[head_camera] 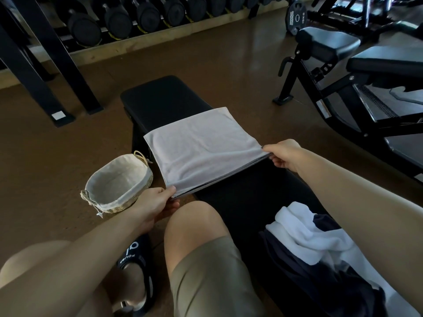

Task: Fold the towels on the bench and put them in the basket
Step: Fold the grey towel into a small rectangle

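While the grey towel (201, 147) lies folded over across the black desk (164, 97), each hand pinches one of its near corners. The left hand (155, 202) grips the near-left corner between thumb and curled fingers (169, 192), just beyond the person's knee. The right hand (283, 154) holds the near-right corner the same way, with the doubled edge drawn fairly taut between the two. At least two layers show along that near edge, so the step in hand looks like squaring up a fold or starting the next one.

Just beside the desk on the left, the lined wicker basket (119, 184) stands on the brown floor, with no towel visible inside. On the near right of the desk lies a loose heap of white and dark towels (320, 239), not yet folded, so the task seems at an early stage.

Several things could go wrong. The towel's left part overhangs the desk edge, and if the left pinch slackens, that side may slide off towards the floor or the basket. An uneven pull, stronger on one corner, would skew the layers so the edges stop matching. Folding the near edge away over a soft, narrow pad could bunch the cloth underneath. The right forearm passes close above the heap and might drag a towel off the desk.
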The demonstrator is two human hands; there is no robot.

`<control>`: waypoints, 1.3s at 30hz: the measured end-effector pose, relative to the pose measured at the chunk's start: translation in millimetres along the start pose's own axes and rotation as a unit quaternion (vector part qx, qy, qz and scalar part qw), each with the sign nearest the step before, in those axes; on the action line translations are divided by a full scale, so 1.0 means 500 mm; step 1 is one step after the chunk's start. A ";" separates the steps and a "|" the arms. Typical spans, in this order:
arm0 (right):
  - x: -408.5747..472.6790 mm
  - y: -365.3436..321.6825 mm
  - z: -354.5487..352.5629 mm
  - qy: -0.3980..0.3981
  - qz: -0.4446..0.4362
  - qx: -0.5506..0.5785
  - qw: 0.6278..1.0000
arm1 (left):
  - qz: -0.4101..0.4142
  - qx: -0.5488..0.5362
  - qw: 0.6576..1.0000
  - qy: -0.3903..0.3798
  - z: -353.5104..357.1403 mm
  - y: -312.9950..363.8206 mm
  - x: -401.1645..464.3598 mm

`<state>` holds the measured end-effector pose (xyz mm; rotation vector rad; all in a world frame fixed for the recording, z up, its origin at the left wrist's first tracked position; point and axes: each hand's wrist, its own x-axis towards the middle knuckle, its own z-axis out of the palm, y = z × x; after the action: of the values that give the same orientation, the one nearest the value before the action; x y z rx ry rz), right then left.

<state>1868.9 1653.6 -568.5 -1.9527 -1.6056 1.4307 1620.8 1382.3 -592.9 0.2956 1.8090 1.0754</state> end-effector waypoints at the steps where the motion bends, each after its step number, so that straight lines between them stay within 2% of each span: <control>1: -0.003 -0.001 -0.005 -0.007 0.007 0.017 1.000 | 0.001 0.006 1.000 0.000 0.002 -0.001 -0.001; 5: -0.007 0.002 -0.017 -0.019 0.006 0.038 0.999 | 0.002 0.025 1.000 0.008 0.005 -0.006 0.000; 16: 0.009 0.016 0.004 0.055 -0.016 -0.037 0.998 | 0.021 0.054 0.998 0.032 0.007 -0.013 0.004; 22: -0.015 -0.006 0.003 0.045 -0.018 -0.037 0.998 | 0.062 0.032 0.995 0.077 0.006 0.006 -0.002; 27: -0.052 -0.086 -0.016 -0.027 -0.023 0.153 0.988 | 0.115 -0.038 0.990 0.067 0.002 0.109 -0.004; 32: -0.081 -0.223 -0.041 -0.054 -0.078 0.360 0.928 | 0.124 -0.195 0.967 0.105 -0.029 0.315 -0.025; 36: -0.097 -0.323 -0.074 -0.049 -0.134 0.436 0.889 | 0.169 -0.252 0.947 0.104 -0.070 0.458 -0.044; 39: -0.118 -0.380 -0.089 0.009 -0.161 0.474 0.866 | 0.187 -0.280 0.937 0.096 -0.088 0.521 -0.063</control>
<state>1791.1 1690.8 -383.6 -1.0577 -0.8446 1.5908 1535.0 1490.3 -365.6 0.1934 1.5575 1.8912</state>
